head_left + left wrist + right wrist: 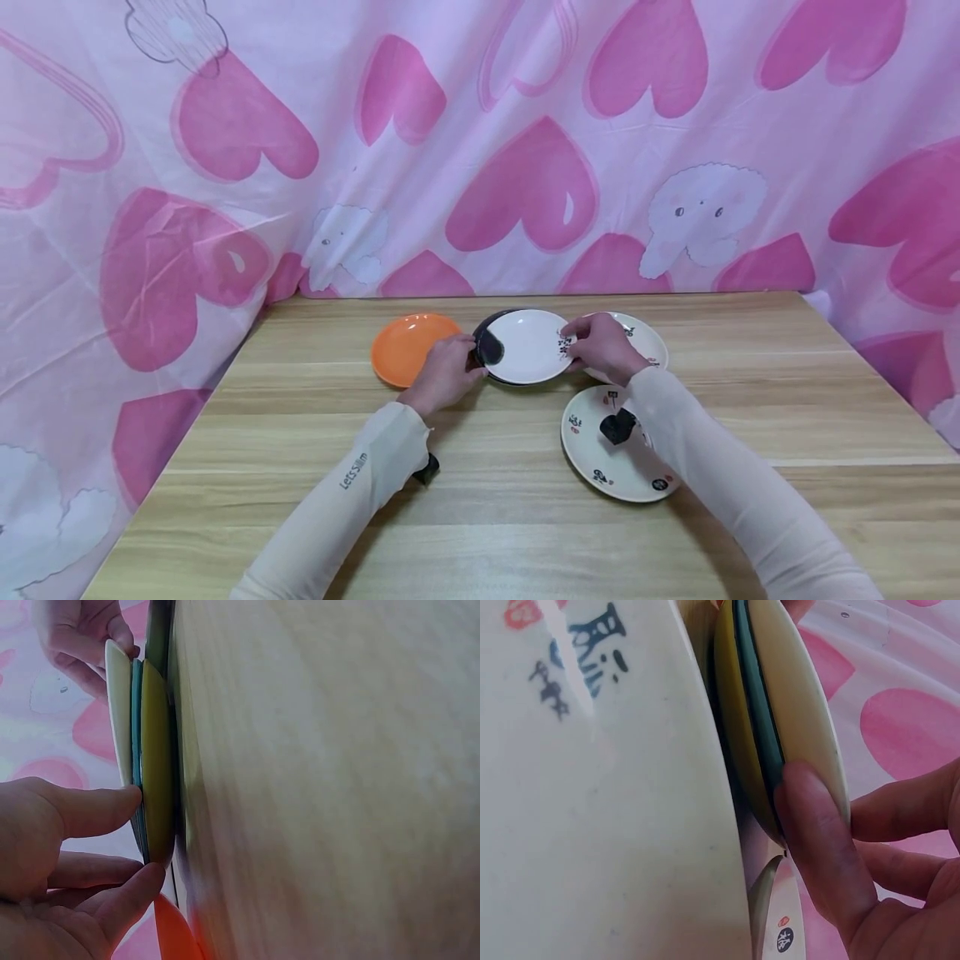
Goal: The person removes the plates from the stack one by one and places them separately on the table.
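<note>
A white oval plate (528, 346) with small dark flowers at its right end lies over a dark plate (491, 321). Side on, the left wrist view shows a teal rim (137, 724) and a yellow plate (156, 765) beneath the white one, whose right side is tilted up. At the stack's left end my left hand (444, 372) pinches the white plate's edge, its fingertips (129, 801) right at the rims below. Opposite, my right hand (609, 348) holds the white plate's right rim, thumb (814, 825) across the edge.
Left of the stack sits an orange plate (405, 354). A patterned white plate (648, 340) lies behind my right hand, and another patterned plate (592, 454) is nearer, under my right forearm. A pink heart-print cloth (517, 183) hangs behind the wooden table (487, 517).
</note>
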The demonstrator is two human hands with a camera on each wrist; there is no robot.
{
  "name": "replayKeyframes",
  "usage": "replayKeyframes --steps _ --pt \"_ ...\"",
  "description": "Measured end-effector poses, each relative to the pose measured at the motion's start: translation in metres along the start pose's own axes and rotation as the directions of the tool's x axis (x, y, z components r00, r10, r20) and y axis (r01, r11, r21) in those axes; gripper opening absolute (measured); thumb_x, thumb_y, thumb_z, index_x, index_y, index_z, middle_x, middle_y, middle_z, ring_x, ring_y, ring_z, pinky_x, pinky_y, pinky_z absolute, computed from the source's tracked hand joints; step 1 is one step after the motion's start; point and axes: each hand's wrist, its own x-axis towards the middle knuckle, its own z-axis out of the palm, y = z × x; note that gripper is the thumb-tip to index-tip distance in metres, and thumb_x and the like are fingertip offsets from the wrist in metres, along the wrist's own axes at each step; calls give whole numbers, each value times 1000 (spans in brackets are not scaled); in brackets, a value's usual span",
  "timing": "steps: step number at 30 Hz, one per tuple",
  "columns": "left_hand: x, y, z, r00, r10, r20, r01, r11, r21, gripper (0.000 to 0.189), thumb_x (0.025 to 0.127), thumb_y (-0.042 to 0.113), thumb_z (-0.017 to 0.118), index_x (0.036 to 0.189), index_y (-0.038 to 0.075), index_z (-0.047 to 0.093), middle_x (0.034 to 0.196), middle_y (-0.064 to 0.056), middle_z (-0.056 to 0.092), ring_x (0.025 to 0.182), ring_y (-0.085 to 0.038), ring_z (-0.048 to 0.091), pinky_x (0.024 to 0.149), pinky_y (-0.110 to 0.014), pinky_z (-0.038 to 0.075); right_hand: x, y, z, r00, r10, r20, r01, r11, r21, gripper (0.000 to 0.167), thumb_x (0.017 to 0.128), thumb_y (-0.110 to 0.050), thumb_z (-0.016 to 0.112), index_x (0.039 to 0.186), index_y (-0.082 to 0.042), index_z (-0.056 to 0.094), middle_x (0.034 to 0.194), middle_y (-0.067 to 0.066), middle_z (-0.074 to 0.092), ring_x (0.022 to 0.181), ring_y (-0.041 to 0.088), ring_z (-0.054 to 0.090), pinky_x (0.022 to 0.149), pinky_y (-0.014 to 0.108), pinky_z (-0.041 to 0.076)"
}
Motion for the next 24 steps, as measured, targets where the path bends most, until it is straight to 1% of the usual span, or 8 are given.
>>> replayKeyframes --steps 5,10,13,16,20,24 --pt "0 0 1 1000 -4 -4 4 1000 -11 40 90 19 75 123 -4 67 138 -18 63 128 -34 59 112 -43 46 -3 0 -2 1000 8 10 -8 1000 28 46 91 7 56 137 6 55 121 20 48 75 14 65 77 32 62" --pt "0 1 0 1000 -24 5 24 999 -31 40 91 13 73 126 -4 65 138 -17 62 128 -32 59 110 -42 48 -6 -1 -5 1000 5 18 -6 999 45 46 91 8 55 137 6 55 120 21 49 74 14 64 74 29 62" --pt "0 1 -1 1000 -26 9 26 1000 -15 42 91 9 72 130 -5 63 141 -18 60 131 -33 58 112 -42 46 -8 -1 -6 1000 3 24 -4 999 51 47 91 9 54 137 6 55 120 20 48 73 14 63 72 28 62" --pt "0 1 -1 1000 -10 4 9 1000 16 43 90 7 71 131 -5 62 140 -18 60 131 -33 58 112 -42 46 -10 -2 -6 999 -7 37 5 998 61 47 90 10 54 137 6 55 120 21 48 72 14 63 70 27 61" --pt "-1 0 -1 1000 13 -9 -12 999 34 40 88 3 70 127 -4 65 137 -17 63 128 -32 60 111 -41 48 -12 -3 -7 998 -36 58 32 997 69 47 88 12 55 135 7 56 119 22 49 70 14 63 68 27 61" --pt "-1 0 -2 1000 28 -8 -27 998 52 38 87 1 70 125 -4 66 136 -18 64 127 -33 60 110 -41 48 -16 -3 -7 995 -59 79 54 996 66 46 88 11 56 134 6 58 118 21 50 67 14 64 70 31 62"
